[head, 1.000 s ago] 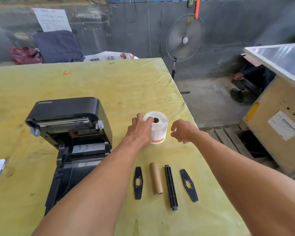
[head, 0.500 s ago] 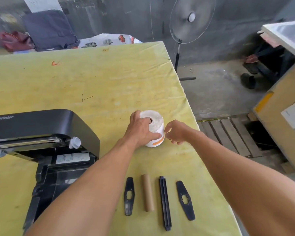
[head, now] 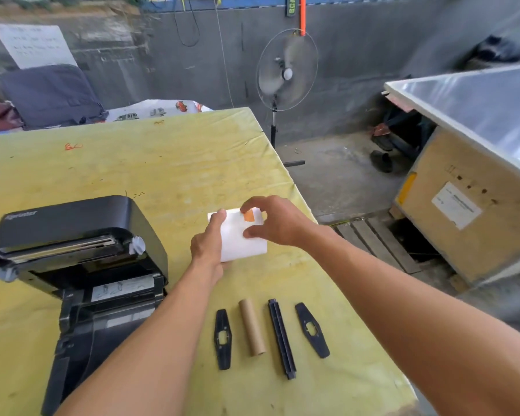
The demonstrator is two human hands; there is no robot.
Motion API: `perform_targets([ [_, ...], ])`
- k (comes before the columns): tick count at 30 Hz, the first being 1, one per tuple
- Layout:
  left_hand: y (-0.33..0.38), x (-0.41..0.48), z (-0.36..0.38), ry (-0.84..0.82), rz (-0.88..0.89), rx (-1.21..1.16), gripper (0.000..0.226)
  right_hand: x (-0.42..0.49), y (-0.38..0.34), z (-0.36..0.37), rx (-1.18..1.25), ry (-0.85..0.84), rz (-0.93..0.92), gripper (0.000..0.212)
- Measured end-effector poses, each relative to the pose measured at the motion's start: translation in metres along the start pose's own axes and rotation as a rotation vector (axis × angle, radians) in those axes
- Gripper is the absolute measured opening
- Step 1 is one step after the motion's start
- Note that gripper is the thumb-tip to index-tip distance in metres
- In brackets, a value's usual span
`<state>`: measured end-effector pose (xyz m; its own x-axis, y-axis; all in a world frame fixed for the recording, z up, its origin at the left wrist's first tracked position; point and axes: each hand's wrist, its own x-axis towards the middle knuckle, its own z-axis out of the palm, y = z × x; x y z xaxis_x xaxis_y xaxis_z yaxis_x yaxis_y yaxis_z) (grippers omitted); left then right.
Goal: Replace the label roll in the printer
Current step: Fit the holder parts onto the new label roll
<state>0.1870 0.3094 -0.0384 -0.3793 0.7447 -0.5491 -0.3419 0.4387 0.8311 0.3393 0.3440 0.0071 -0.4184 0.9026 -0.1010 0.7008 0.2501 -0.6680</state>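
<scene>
A white label roll [head: 237,235] is lifted off the yellow table [head: 132,163], lying on its side between both hands. My left hand [head: 207,244] grips its left end from below. My right hand [head: 270,220] holds its right side, thumb under it and a fingertip at the orange sticker [head: 248,216] on the roll. The black label printer [head: 72,253] stands at the left with its lid open. In front of me lie an empty cardboard core [head: 252,327], a long black spindle bar [head: 281,337] and two black roll guides [head: 222,338] [head: 312,329].
The table's right edge drops to a concrete floor with a wooden pallet [head: 376,238]. A pedestal fan [head: 285,70] stands beyond the table's far corner. A large wooden crate [head: 463,211] with a shiny top is at the right. Bags lie at the far left.
The roll stood upright on the table under my left hand; now it is raised and tipped on its side. My right hand has come onto it at the orange sticker.
</scene>
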Motion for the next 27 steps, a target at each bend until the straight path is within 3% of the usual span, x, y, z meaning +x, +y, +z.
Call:
perform_targets([
  [7, -0.012, -0.044, -0.035, -0.035, 0.028, -0.073, 0.035, -0.038, -0.034, 0.016, -0.215, 0.122, -0.1, 0.028],
  [13, -0.021, -0.08, -0.073, 0.002, 0.026, -0.088, 0.036, -0.071, -0.062, 0.035, -0.372, 0.079, -0.194, 0.024],
  [19, -0.014, -0.095, -0.093, -0.003, 0.069, -0.101, 0.032, -0.083, -0.091, 0.054, -0.78, 0.172, -0.272, 0.021],
  [27, -0.003, -0.091, -0.094, -0.018, 0.09, -0.074, 0.033, -0.068, -0.096, 0.046, -0.659, 0.225, -0.2, 0.02],
])
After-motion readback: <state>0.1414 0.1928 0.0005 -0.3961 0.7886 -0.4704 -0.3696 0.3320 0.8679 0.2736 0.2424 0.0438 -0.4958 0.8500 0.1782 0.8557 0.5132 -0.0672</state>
